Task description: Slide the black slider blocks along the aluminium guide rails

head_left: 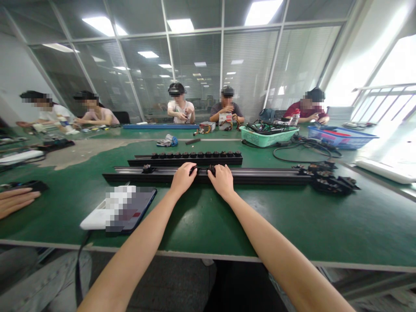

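A long black rail lies crosswise on the green table. My left hand has its fingers closed round a small black part on the rail. Just to the right, my right hand grips another small black part, with a short gap between the two. A third black part sits farther left on the same rail. Behind it lies a second black rail carrying a row of several black parts. At the right end, a pile of black parts overlaps the rail.
A phone and a white device lie front left. Another person's hand rests at the left edge. Behind are a green basket with cables, a blue basket, gloves and several seated people.
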Tool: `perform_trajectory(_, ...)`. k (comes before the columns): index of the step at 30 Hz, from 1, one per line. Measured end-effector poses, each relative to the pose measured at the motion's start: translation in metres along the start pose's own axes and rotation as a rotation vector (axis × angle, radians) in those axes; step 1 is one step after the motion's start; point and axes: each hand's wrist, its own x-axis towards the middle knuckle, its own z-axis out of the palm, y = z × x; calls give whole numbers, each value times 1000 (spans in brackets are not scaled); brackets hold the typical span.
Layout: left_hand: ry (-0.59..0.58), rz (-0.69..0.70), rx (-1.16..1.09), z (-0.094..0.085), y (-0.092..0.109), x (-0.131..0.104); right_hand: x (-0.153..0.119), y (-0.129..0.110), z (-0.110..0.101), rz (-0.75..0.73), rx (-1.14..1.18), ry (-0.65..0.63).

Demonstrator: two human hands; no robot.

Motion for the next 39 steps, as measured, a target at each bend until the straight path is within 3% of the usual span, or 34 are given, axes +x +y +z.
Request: perform_trajectory(39, -6, -7, 5, -1, -1, 0, 5, 7, -11, -21, -35, -71)
